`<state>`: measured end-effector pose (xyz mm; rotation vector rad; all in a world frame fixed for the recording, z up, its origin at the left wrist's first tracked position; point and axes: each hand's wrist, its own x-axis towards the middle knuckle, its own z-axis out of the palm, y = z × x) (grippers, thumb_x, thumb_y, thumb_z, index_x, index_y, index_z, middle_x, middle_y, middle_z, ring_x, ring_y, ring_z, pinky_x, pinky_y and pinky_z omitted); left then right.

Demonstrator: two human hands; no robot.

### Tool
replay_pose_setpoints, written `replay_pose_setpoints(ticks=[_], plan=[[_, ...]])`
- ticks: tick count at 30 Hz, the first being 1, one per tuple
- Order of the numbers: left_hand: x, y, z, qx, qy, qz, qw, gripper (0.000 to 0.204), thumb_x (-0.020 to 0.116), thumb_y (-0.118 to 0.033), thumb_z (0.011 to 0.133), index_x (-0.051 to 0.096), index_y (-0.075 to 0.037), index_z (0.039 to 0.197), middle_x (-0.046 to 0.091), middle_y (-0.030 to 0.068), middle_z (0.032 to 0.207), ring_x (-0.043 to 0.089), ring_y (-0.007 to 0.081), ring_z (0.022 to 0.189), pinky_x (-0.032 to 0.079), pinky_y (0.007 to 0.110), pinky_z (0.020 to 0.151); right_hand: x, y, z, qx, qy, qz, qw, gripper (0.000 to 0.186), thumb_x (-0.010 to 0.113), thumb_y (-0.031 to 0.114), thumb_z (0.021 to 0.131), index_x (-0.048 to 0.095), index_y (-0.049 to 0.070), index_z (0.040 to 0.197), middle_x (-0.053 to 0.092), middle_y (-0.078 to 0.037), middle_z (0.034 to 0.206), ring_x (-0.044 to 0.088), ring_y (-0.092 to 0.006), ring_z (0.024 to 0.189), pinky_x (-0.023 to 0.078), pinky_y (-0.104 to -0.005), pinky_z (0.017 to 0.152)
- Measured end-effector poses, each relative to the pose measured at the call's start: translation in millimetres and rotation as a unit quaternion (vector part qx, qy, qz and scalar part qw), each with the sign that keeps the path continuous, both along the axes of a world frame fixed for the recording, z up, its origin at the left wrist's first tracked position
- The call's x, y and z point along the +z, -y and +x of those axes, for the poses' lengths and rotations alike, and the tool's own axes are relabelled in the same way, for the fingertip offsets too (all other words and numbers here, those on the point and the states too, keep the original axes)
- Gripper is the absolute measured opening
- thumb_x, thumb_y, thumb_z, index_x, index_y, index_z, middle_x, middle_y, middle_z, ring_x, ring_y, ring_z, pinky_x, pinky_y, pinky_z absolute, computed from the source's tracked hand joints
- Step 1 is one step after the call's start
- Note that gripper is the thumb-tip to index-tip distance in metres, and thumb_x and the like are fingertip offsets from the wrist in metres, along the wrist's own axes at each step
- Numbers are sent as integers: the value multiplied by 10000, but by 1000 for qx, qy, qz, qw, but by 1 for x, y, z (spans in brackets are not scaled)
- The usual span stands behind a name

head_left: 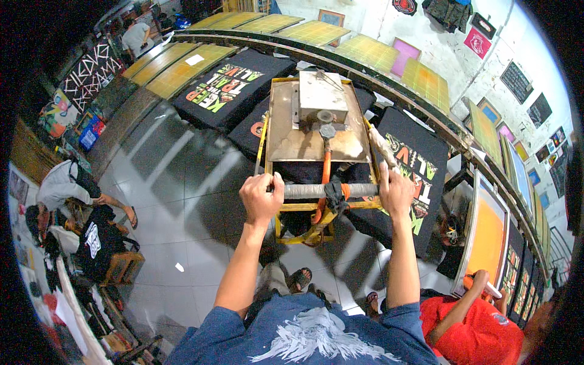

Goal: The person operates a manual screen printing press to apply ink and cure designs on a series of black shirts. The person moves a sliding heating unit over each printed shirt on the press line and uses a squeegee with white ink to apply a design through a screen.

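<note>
In front of me is a yellow-framed flash dryer with a stained metal hood, a white box on top and an orange hose at its middle. Across its near side runs a grey taped handle bar, with black and orange wrapping near its centre. My left hand is closed around the bar's left end. Around its right end my right hand is closed too, beside a pale wrapped rod on the frame. Black printed T-shirts lie on boards to the left of the hood, and another printed T-shirt lies to the right.
A long curved rail runs behind the dryer, with yellow boards along it. Close on my right, a person in red works at an orange printing screen. Another person sits at the left. Tiled floor lies between.
</note>
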<state>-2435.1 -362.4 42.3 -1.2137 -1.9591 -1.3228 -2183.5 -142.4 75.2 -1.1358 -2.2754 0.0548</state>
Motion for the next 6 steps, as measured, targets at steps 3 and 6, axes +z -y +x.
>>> replay_pose_setpoints(ticks=[3, 6], plan=[[-3, 8, -5, -7, -15, 13, 1000, 318, 691, -102, 859, 493, -73, 611, 551, 118, 582, 554, 337, 531, 434, 430, 542, 4, 28, 10, 3, 23, -31, 999, 556, 526, 507, 1026, 747, 76, 753, 660, -226, 675, 667, -425, 674, 514, -538, 661], [-12, 17, -23, -32, -39, 21, 999, 275, 709, -97, 821, 517, -72, 626, 567, 125, 593, 566, 337, 538, 442, 430, 541, 2, 49, 9, -14, 34, -98, 995, 571, 546, 585, 990, 806, 95, 856, 714, -230, 789, 695, -418, 738, 541, -519, 697]])
